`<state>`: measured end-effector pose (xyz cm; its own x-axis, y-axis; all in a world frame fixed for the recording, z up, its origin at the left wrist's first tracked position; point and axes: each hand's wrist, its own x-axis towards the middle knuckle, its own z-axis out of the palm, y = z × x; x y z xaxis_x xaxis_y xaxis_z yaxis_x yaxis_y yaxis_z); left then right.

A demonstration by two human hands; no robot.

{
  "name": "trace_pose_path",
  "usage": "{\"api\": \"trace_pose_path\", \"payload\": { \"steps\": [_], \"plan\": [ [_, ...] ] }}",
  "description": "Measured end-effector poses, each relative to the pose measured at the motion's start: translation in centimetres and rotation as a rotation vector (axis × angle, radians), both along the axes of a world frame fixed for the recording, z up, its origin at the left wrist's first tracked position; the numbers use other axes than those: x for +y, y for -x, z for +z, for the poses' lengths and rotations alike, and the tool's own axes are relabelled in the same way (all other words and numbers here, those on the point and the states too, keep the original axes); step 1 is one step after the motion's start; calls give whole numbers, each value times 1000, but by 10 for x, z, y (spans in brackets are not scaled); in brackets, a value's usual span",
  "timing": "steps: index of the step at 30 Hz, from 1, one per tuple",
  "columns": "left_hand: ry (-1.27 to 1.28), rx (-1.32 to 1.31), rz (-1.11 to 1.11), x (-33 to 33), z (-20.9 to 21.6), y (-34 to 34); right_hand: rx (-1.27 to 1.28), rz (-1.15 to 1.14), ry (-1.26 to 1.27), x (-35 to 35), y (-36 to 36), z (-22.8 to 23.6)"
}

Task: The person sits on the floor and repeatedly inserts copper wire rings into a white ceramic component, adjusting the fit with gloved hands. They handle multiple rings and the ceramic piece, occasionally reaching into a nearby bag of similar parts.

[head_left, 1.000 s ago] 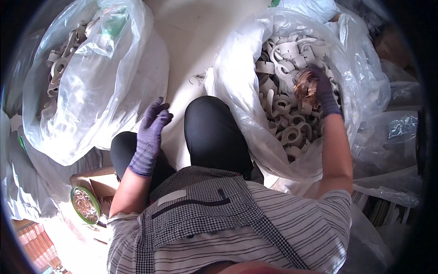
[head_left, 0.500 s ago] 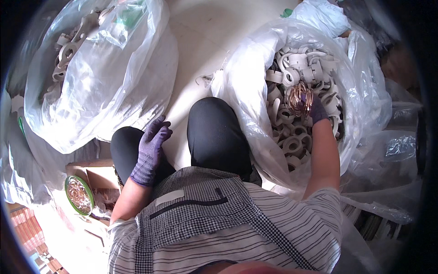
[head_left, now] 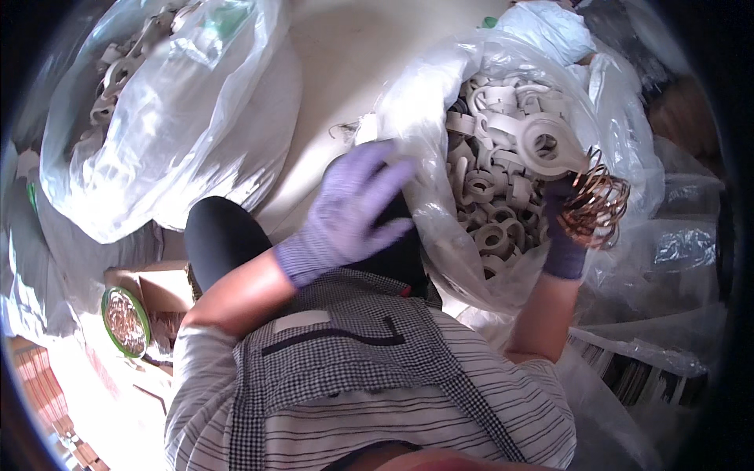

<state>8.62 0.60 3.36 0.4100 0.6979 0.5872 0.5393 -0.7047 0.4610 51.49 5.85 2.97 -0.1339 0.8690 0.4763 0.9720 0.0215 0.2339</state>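
My right hand (head_left: 565,255), in a purple glove, is raised over the right side of a clear plastic bag (head_left: 420,188). It is closed on a white plastic ring-shaped part (head_left: 528,147) with a round hole. A bunch of thin copper-coloured rings (head_left: 593,208) hangs about the same hand; its fingers are partly hidden. Over my right knee, my left hand (head_left: 342,208), gloved in purple too, is open with fingers spread and nothing in it. Many loose white plastic ring parts (head_left: 491,239) fill the bag beneath my right hand.
Another large clear bag (head_left: 188,149) with similar white parts stands at far left. A green-rimmed round container (head_left: 107,318) of copper-coloured pieces sits beside a cardboard box (head_left: 166,289) at lower left. Crumpled plastic sheeting (head_left: 683,251) lies on the right.
My right hand has risen out of the bag, drawing back and rightward, now with a white ring part in it. My left hand has swung right, from the left knee to the right one.
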Motion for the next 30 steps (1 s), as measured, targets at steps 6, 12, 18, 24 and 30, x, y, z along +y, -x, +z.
{"api": "trace_pose_path", "payload": {
  "steps": [6, 12, 18, 24, 30],
  "plan": [
    [-165, -274, -9, 10, 18, -43, -1940, -432, -764, -81, 189, 49],
    [883, -969, -2, -5, -34, 13, -3870, -1253, -1428, -74, 185, 21],
    [411, -255, 407, -37, -44, 4, -3605, -860, -1171, -69, 191, -99],
    [325, -527, 296, -32, -66, -3, -3587, -1077, -1545, -42, 221, -39],
    [566, -795, -133, -22, -25, 28, -3627, -776, -1547, -41, 227, -31]
  ]
}}
